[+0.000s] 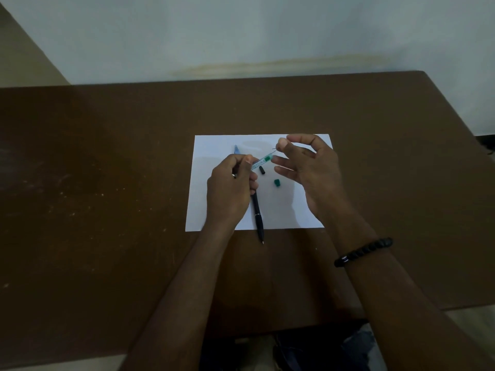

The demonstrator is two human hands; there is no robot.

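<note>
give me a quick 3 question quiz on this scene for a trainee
1. Which hand grips the lead tube? A left, B right, C neither.
2. True or false: the green cap lies on the white paper.
3. What does the right hand pinch above the tube's open end?

Key: 1 A, the left hand. 2 true. 3 a thin lead.

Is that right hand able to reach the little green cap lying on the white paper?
Probably yes: the small green plastic cap lies uncovered on the white paper sheet, close beside the right hand. That hand pinches a thin dark lead, though.
</note>
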